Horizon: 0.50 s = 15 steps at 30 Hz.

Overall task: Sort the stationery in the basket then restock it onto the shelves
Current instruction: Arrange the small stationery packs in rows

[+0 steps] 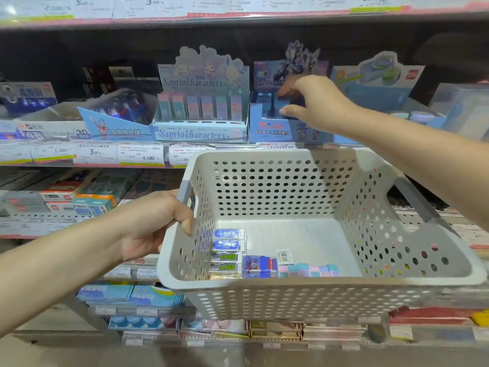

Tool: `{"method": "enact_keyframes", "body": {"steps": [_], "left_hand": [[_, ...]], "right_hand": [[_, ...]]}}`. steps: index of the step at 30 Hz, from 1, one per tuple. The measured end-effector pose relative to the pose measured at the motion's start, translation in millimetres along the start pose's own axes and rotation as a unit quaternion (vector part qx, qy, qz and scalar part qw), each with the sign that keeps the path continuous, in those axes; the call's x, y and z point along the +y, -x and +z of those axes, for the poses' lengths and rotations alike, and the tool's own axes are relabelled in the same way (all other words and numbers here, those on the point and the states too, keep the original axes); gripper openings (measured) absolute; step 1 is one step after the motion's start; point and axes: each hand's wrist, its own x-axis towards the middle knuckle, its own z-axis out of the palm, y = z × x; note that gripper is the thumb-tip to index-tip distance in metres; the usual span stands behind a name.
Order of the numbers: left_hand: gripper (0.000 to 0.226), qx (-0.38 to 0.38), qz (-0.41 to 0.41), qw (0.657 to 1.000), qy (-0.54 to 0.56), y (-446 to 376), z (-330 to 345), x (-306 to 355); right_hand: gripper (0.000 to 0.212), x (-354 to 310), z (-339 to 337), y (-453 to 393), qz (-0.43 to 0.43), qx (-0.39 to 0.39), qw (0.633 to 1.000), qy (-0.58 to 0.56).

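**Head camera: one hand holds the basket, one hand is up at the shelf**

Head view shows the left hand (153, 223) with its fingers curled tight around the gray handle on the left side of the white basket (397, 287). It holds the basket up in front of the shelves.

The right hand (315, 102) reaches over the basket to a blue display box (267, 125) on the shelf. Its thumb and fingers are bent and close together at a small dark blue pack (277, 102) in that box. The hand is blurry, so it is hard to tell if it pinches the pack or only touches it.

At the bottom of the basket, along the near wall, lie small erasers: two blue ones (228, 239), two green ones (225, 261), a purple pack (259, 264) and a row of pink and teal ones (308, 270).

Just left of the blue box stands a Sanrio box (201, 131) full of pastel erasers. White price tags (140, 154) run along the shelf edge. More boxes of stationery fill the lower shelves (66, 197).
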Motion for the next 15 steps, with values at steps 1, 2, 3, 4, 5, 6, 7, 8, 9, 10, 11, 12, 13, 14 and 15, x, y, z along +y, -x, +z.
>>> {"method": "enact_keyframes", "body": {"steps": [1, 2, 3, 4, 5, 6, 7, 8, 9, 10, 11, 12, 13, 14, 15], "left_hand": [[0.063, 0.001, 0.001, 1.0, 0.001, 0.2, 0.3, -0.1], [0.063, 0.003, 0.001, 1.0, 0.003, 0.1, 0.5, -0.3], [0.063, 0.005, 0.0, 1.0, 0.004, 0.2, 0.9, -0.5], [0.064, 0.007, 0.0, 1.0, 0.004, 0.2, 1.2, -1.1], [0.064, 0.009, 0.0, 1.0, 0.004, 0.4, 1.6, -1.6], [0.065, 0.012, -0.001, 1.0, 0.005, 0.5, 2.0, -2.2], [0.065, 0.014, -0.001, 1.0, 0.005, 0.5, 2.7, -2.6], [0.064, 0.015, 0.0, 1.0, 0.004, 0.4, 3.3, -3.2], [0.063, 0.018, 0.0, 1.0, 0.004, 0.9, 4.2, -3.3], [0.062, 0.019, 0.0, 1.0, 0.005, 1.8, 5.1, -3.3], [0.063, 0.021, -0.002, 1.0, 0.005, 2.6, 5.9, -3.4], [0.064, 0.023, -0.003, 1.0, 0.006, 3.4, 6.6, -3.6], [0.067, 0.027, -0.006, 1.0, 0.005, 4.4, 7.4, -3.9], [0.069, 0.03, -0.009, 1.0, 0.005, 5.1, 7.9, -4.7], [0.072, 0.031, -0.011, 0.999, 0.007, 5.7, 8.5, -5.5]], "right_hand": [[0.038, 0.2, 0.0, 1.2, -0.006, 0.006, 1.0, 0.003], [0.038, 1.0, -0.3, 2.0, -0.008, 0.008, 1.0, 0.005], [0.037, 1.4, -0.8, 3.1, -0.011, 0.008, 1.0, 0.008], [0.035, 1.9, -0.9, 4.4, -0.016, 0.01, 1.0, 0.014], [0.033, 2.7, -0.2, 5.5, -0.024, 0.012, 0.999, 0.02], [0.032, 3.6, 1.0, 6.1, -0.031, 0.011, 0.999, 0.025], [0.032, 3.6, 1.7, 7.0, -0.036, 0.009, 0.999, 0.03], [0.032, 3.6, 2.0, 7.8, -0.038, 0.005, 0.999, 0.035], [0.032, 3.1, 1.4, 8.6, -0.043, 0.0, 0.998, 0.04], [0.034, 2.7, 0.1, 8.7, -0.048, -0.009, 0.998, 0.043], [0.036, 2.1, -1.7, 9.0, -0.051, -0.019, 0.997, 0.048], [0.037, 1.6, -3.4, 9.5, -0.052, -0.027, 0.997, 0.053], [0.038, 2.0, -4.3, 9.7, -0.056, -0.034, 0.996, 0.06], [0.039, 2.9, -4.9, 9.9, -0.058, -0.041, 0.995, 0.065], [0.04, 4.3, -5.2, 10.3, -0.062, -0.047, 0.995, 0.068]]}}
